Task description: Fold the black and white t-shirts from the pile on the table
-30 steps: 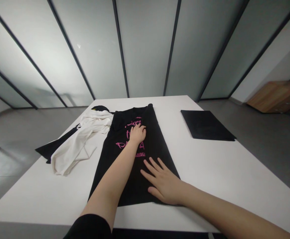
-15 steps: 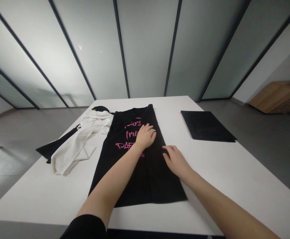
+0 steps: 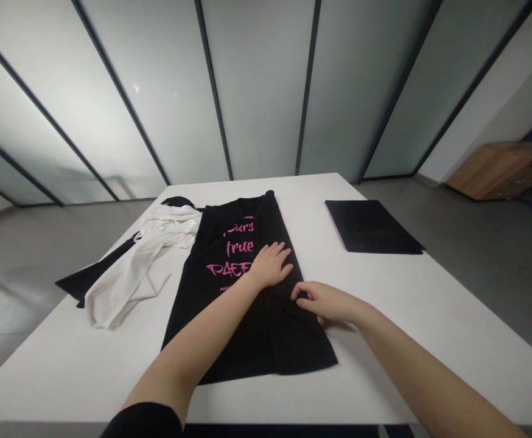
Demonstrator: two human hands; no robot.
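Note:
A black T-shirt (image 3: 229,340) with pink lettering lies flat on the white table (image 3: 430,340). Its right side is folded inward, covering part of the print. My left hand (image 3: 270,265) rests palm down on that folded panel, fingers stretched out. At the shirt's right edge is my right hand (image 3: 327,301), with its forefinger and thumb curved over the fabric and a gap between them. Its other fingers bend underneath and are partly hidden.
To the left lies a crumpled white garment (image 3: 131,274) over black cloth (image 3: 97,274). A dark item (image 3: 177,201) sits behind it. Folded black fabric (image 3: 371,226) lies at the right. Frosted glass panels (image 3: 266,91) stand beyond the table, and a wooden cabinet (image 3: 498,170) is far right.
My left hand has slid slightly down and right along the folded panel. My right hand has moved lower along the shirt's edge, its fingers now more curled. The camera view has shifted a little.

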